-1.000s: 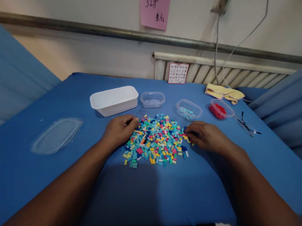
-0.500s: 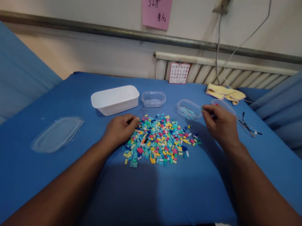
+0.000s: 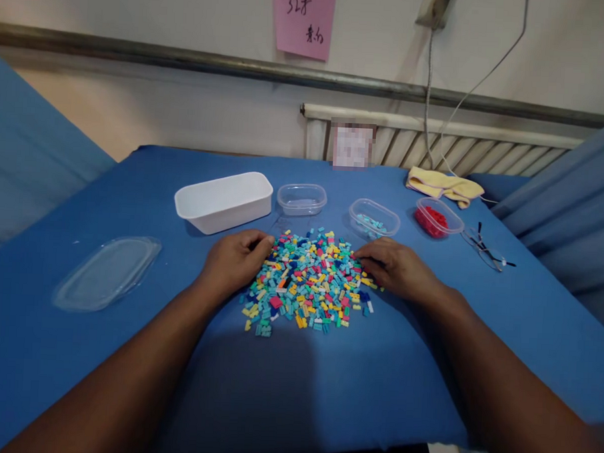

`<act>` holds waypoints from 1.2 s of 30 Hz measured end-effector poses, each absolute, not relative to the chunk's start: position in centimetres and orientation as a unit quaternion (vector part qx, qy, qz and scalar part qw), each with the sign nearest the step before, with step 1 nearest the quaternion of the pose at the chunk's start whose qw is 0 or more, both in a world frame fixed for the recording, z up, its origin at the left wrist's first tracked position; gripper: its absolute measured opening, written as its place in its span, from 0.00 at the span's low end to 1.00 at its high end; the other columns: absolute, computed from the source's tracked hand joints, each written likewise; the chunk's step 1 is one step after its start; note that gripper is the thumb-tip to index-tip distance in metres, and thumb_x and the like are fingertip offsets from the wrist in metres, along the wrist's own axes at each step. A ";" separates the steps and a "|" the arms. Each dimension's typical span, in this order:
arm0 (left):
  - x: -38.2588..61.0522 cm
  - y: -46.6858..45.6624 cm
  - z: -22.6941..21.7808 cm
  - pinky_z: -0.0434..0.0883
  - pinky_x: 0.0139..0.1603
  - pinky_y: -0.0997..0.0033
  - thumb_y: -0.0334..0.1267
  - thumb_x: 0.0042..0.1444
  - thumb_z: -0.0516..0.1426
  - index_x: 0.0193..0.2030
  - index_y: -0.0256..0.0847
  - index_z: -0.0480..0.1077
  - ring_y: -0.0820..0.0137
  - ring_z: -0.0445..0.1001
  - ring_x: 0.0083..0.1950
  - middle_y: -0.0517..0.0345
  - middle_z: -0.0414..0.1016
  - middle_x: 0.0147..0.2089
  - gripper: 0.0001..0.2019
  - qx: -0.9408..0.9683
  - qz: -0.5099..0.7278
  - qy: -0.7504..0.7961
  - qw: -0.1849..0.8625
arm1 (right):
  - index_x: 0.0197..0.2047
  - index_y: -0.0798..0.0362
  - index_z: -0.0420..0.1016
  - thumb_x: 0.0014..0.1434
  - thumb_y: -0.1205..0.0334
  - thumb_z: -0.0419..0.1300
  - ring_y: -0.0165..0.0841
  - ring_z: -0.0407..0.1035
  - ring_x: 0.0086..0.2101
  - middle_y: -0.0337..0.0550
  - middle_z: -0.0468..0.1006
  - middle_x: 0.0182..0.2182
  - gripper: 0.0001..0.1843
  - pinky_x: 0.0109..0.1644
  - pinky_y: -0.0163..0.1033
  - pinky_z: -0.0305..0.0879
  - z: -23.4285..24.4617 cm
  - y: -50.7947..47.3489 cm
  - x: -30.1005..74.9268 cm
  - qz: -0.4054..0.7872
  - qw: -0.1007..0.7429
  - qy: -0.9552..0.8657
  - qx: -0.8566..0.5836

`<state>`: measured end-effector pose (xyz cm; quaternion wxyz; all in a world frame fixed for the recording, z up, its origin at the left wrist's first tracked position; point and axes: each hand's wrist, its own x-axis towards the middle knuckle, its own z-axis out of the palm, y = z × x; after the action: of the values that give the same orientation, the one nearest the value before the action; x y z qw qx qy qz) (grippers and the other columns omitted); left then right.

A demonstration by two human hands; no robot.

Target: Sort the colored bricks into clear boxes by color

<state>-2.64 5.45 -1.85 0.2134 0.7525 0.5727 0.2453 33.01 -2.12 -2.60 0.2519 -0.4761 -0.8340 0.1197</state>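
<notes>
A loose pile of small colourful toy building bricks (image 3: 309, 280) lies on the blue cloth in front of me. At its upper left edge rests my left hand (image 3: 238, 257), thumb and fingers closed together; anything between them is hidden. My right hand (image 3: 398, 264) reaches into the pile's right edge, its fingertips pinched among the bricks. Whether a brick is in that pinch I cannot make out. Just behind the right hand stands a clear plastic tub (image 3: 375, 218) with some light-blue bricks in it. Farther right, another clear tub (image 3: 438, 218) holds red bricks.
Behind the pile stand a white bin (image 3: 223, 202) and a clear tub (image 3: 302, 200). Clear lids (image 3: 107, 273) lie at the left. Eyeglasses (image 3: 488, 251) and a yellow cloth (image 3: 444, 186) lie at the right. A radiator (image 3: 406, 144) runs along the wall.
My right hand has moved left and down from beside the tub of light-blue bricks to the pile, uncovering the tub of red bricks. My left hand stays at the pile's left edge.
</notes>
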 end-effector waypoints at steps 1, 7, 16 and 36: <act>-2.6 5.4 -1.8 0.66 0.37 0.67 0.58 0.68 0.55 0.43 0.45 0.83 0.61 0.79 0.39 0.58 0.85 0.38 0.22 0.754 0.245 0.571 0.214 | 0.54 0.48 0.84 0.72 0.64 0.60 0.40 0.80 0.48 0.47 0.87 0.47 0.13 0.55 0.47 0.75 -2.7 -2.0 33.0 0.121 0.252 -0.835 -0.475; -2.5 5.3 -1.6 0.66 0.36 0.67 0.57 0.68 0.55 0.42 0.45 0.83 0.61 0.78 0.38 0.58 0.84 0.37 0.22 0.756 0.247 0.565 0.217 | 0.55 0.49 0.84 0.70 0.68 0.60 0.41 0.79 0.47 0.47 0.87 0.45 0.15 0.55 0.48 0.74 -2.7 -2.0 33.8 0.123 0.219 -0.845 -0.473; -2.7 5.6 -2.0 0.67 0.36 0.66 0.58 0.67 0.55 0.44 0.46 0.84 0.60 0.79 0.39 0.56 0.85 0.37 0.22 0.753 0.247 0.569 0.219 | 0.51 0.49 0.84 0.72 0.66 0.60 0.41 0.78 0.46 0.48 0.86 0.45 0.11 0.53 0.46 0.72 -2.4 -2.2 33.7 0.096 0.187 -0.860 -0.465; -2.5 5.3 -1.7 0.65 0.36 0.67 0.56 0.68 0.54 0.41 0.44 0.82 0.61 0.79 0.39 0.57 0.85 0.37 0.21 0.762 0.242 0.565 0.205 | 0.50 0.49 0.84 0.73 0.65 0.58 0.39 0.74 0.41 0.47 0.82 0.41 0.12 0.47 0.44 0.69 -0.4 -3.5 33.1 0.085 0.188 -0.900 -0.385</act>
<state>-2.46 5.28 -1.70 0.2045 0.7616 0.5652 0.2424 33.13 -3.50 -0.40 0.1878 -0.3853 -0.8995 0.0845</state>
